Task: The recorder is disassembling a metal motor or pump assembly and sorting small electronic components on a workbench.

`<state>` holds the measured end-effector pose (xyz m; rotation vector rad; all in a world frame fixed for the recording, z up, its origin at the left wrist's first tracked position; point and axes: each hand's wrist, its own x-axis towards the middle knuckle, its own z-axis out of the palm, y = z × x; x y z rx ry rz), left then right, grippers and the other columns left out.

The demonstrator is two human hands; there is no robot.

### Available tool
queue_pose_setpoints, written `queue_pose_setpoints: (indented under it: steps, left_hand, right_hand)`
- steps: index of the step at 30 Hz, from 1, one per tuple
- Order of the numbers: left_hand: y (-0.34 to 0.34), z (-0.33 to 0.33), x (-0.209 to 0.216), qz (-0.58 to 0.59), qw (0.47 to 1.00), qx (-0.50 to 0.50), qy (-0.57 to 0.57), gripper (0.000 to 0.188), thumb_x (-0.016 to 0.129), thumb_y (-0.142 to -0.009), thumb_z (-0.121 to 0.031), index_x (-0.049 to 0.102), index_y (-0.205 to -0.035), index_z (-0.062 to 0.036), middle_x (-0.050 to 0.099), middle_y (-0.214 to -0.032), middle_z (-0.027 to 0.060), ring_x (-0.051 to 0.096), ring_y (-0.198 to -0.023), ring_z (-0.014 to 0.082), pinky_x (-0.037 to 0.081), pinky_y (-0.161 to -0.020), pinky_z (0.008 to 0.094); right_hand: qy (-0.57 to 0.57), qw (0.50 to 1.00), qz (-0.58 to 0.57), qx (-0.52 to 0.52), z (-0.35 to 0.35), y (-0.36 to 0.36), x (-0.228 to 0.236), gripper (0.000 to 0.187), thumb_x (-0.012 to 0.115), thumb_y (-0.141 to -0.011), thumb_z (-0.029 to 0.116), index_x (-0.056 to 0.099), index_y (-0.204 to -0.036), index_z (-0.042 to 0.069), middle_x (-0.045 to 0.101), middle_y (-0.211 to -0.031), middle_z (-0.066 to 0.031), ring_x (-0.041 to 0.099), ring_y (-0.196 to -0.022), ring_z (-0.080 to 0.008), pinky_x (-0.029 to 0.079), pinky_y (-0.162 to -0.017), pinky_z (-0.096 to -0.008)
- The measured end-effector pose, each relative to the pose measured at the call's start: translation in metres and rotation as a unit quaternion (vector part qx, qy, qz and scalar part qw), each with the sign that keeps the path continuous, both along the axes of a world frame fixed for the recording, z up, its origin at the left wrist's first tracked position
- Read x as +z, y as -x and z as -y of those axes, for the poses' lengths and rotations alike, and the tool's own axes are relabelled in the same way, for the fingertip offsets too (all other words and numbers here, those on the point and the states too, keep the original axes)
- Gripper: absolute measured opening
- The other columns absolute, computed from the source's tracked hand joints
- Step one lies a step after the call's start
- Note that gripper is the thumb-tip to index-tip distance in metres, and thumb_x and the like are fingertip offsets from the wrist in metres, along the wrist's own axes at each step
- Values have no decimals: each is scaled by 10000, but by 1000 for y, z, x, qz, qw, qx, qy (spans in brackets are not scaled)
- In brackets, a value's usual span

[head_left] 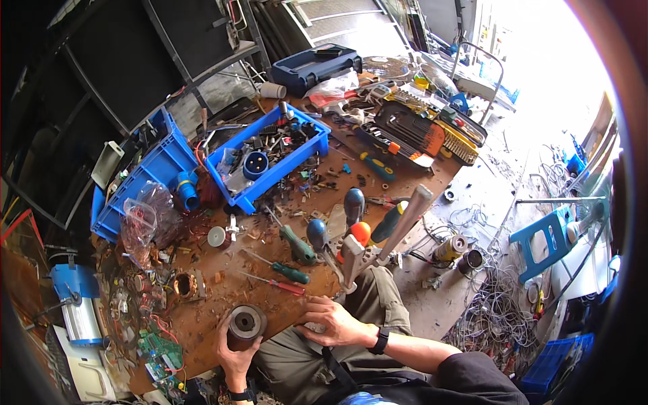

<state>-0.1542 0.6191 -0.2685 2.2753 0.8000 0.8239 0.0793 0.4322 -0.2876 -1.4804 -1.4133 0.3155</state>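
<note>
My left hand (234,358) is wrapped round a short grey metal cylinder (247,322) with a round hole in its centre. It is held upright at the near edge of the brown worktable (209,337). To its right, my right hand (341,322) is curled closed over my lap by the table edge. A small pale bit shows under its fingers, too hidden to name. Just beyond the hands lie a red-handled screwdriver (288,288) and a green-handled screwdriver (290,273). A larger green-handled screwdriver (298,244) leans close to upright tool handles (354,206).
A blue crate (287,165) of small parts stands at the back, with another blue crate (145,177) to its left. A copper coil (187,285) and green circuit boards (160,351) lie at left. Hex-key sets (412,127) sit far right; tangled wires (486,324) cover the floor.
</note>
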Motion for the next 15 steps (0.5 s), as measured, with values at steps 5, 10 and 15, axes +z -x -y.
queue_pose_setpoints:
  steps: [5,10,15]
  left_hand:
    - [-5,3,4,-6,1000,7,-7,762,965,-715,-251,654,-1372,-18,685,-1388,198,637,-1325,393,466,-1174,517]
    - [-4,-1,2,-4,999,-3,-36,753,968,-714,-256,659,-1360,-23,696,-1376,191,647,-1318,382,460,-1188,526]
    - [-4,2,6,-11,1000,7,-27,753,974,-705,-270,666,-1349,-31,694,-1389,192,647,-1321,389,460,-1191,531]
  right_hand:
    - [9,1000,11,8,2,-2,-2,174,814,-901,157,747,-1026,57,719,-1064,-124,665,-1101,-346,540,-951,-449]
    - [-57,998,12,-4,1,-1,-4,162,818,-900,160,764,-1024,71,730,-1083,-118,664,-1071,-340,538,-926,-443]
    - [-31,999,-2,17,2,-2,0,180,813,-894,162,722,-985,35,692,-1170,-166,641,-1144,-368,523,-948,-458]
